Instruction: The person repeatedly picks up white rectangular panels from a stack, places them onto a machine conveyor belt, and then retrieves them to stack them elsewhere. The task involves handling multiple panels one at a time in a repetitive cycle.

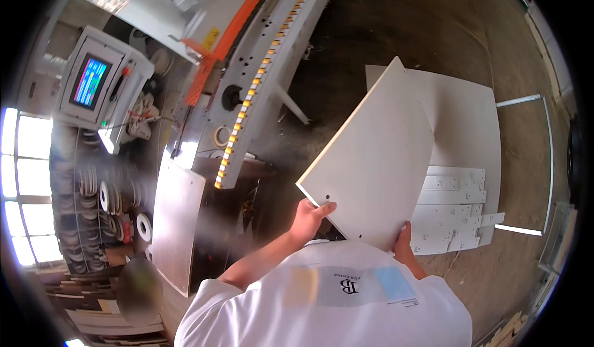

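A white T-shirt point(383, 328) fills the foreground. Beyond lie the brownish floor point(458, 31), a long grey machine point(244, 78) edged with yellow rollers point(246, 103), a broad white sheet point(473, 124) at right, a tilted white panel point(371, 155) before the T-shirt, a lit console point(93, 81) at left and white strips point(455, 217) on the sheet. Left hand point(307, 220) and right hand point(404, 243) both grip the panel's near edges.
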